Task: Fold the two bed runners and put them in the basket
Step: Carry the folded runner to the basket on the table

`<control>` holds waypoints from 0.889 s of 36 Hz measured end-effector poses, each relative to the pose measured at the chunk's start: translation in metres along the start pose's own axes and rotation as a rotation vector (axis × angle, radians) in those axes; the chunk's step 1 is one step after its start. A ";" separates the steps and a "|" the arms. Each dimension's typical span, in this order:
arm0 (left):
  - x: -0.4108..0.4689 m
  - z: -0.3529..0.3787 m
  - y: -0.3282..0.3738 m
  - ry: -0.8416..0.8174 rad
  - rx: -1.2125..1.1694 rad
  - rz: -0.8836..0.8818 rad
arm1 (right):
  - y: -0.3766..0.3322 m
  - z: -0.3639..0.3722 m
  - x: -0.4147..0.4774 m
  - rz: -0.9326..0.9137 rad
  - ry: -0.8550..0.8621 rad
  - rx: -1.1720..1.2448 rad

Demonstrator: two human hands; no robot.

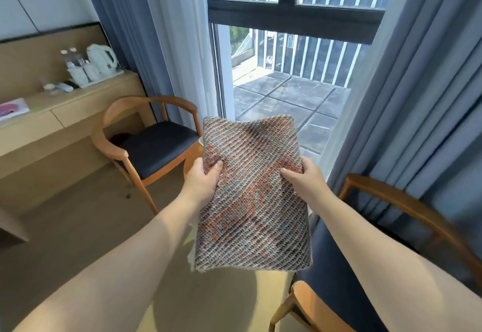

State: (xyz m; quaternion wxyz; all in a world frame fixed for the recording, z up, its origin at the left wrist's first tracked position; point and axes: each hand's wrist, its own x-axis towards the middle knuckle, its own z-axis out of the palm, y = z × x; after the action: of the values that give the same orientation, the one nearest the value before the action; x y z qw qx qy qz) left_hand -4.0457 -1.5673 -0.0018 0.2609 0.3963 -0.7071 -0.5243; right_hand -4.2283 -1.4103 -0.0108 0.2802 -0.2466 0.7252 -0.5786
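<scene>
A folded bed runner (251,201), woven in grey, white and orange, is held up in the air in front of me above the floor. My left hand (202,181) grips its left edge, thumb on top of the fabric. On the right edge, my right hand (303,177) grips the same way. The runner is a thick rectangular bundle. A pale rim (200,140) peeks out just behind its upper left edge; I cannot tell what it belongs to. No second runner is in view.
A wooden armchair with a dark seat (154,146) stands to the left by the curtain. A second such chair (365,266) is close at lower right. A desk (52,118) with a kettle tray runs along the left wall. The window (287,84) is straight ahead.
</scene>
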 end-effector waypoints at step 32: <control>0.366 0.019 0.000 -0.182 -0.004 -0.030 | -0.037 0.061 0.334 0.037 0.203 -0.088</control>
State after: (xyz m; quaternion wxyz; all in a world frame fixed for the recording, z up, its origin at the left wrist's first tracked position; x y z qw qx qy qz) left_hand -4.2616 -1.8622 -0.0248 0.1884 0.3572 -0.7209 -0.5632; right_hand -4.4252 -1.6885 -0.0253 0.2048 -0.1854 0.7789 -0.5630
